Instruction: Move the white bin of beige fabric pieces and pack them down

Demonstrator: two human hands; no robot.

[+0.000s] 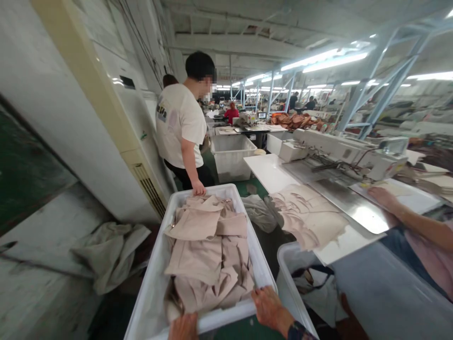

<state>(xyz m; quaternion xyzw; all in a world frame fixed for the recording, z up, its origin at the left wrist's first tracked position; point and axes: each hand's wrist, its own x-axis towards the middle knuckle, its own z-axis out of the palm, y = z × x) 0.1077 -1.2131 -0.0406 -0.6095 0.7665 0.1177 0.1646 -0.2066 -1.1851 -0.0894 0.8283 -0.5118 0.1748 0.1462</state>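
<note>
A large white plastic bin (256, 245) stands right in front of me, heaped with cut beige fabric pieces (200, 259). My left hand (183, 327) is closed over the bin's near rim, low in the view and partly cut off. Further right, my right hand (271, 307) is wrapped round the same rim close to the near right corner. At the bin's far end a person in a white T-shirt (180, 127) has one hand (198, 187) on the far rim, the body turned partly away.
To the right stands a sewing machine table (339, 252) with beige cut pieces (304, 210) and another person's arm (417, 217). Beside my bin is a second bin (293, 283); another bin (231, 158) stands ahead. Along the left are a tall cabinet (116, 113) and crumpled cloth (111, 252).
</note>
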